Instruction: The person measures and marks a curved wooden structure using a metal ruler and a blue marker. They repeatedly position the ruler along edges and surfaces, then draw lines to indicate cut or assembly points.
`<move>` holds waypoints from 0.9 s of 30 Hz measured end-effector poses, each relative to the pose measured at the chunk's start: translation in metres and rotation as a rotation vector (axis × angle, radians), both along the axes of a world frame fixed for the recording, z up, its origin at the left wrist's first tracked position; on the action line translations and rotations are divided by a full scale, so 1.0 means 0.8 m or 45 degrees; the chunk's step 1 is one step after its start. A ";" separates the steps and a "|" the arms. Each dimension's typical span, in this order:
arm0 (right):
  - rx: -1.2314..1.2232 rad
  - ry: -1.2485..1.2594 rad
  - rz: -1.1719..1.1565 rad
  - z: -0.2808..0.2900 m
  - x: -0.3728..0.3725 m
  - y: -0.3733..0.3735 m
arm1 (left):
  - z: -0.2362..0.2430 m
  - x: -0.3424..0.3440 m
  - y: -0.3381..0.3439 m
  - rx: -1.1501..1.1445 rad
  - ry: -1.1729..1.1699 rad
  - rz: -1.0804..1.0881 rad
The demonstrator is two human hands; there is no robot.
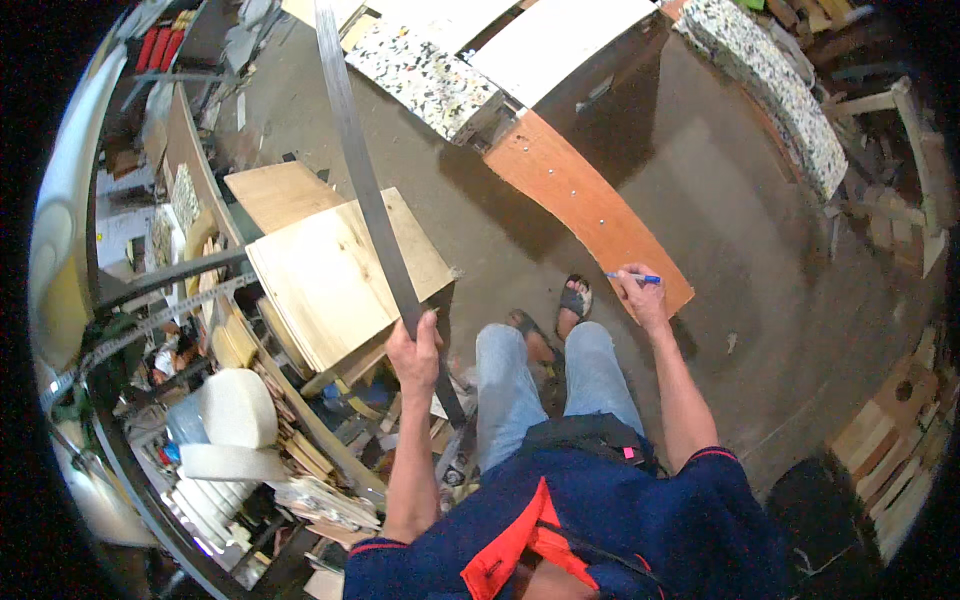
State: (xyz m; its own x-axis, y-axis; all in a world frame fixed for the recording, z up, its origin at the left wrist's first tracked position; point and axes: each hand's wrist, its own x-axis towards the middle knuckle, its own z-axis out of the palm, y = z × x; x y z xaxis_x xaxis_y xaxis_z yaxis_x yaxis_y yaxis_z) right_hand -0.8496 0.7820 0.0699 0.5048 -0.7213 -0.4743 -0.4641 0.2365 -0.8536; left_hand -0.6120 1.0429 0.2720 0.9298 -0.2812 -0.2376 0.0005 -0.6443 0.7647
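My left hand (415, 352) is closed around a long, flat dark strip (365, 180), which looks like a straightedge and runs up past the top of the view. In my right hand (643, 295) is a pen (640, 279) with a blue end, pinched between the fingers. That hand is at the edge of a curved orange-brown board (590, 205), near its closest end. Several small shiny dots, like screw heads, show along the board. Its far end meets a frame topped with white panels (560, 45) and a speckled foam block (425, 80).
Pale plywood sheets (340, 270) are stacked at my left, beside shelving crowded with offcuts and white foam rolls (240, 410). A curved speckled foam piece (770, 90) lies at the far right. Wood scraps (890, 420) line the right side. My sandalled feet stand on the brown floor (740, 240).
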 end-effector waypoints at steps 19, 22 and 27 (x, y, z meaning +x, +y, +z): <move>0.169 0.219 -0.669 0.061 0.227 0.072 | 0.016 0.501 -0.089 -0.339 0.121 -0.207; 0.152 0.283 -0.542 0.080 0.293 0.052 | 0.032 0.553 -0.085 -0.285 0.112 -0.231; 0.103 0.161 -0.471 0.111 0.378 0.005 | 0.023 0.582 -0.113 -0.151 0.103 -0.151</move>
State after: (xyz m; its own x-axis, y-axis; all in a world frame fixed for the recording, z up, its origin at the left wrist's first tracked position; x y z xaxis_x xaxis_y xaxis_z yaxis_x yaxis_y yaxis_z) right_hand -0.5472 0.7862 0.1585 0.1519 -0.8014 -0.5786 -0.4351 0.4714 -0.7671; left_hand -0.1467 0.9525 0.2903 0.8676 -0.4181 -0.2690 -0.0053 -0.5489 0.8359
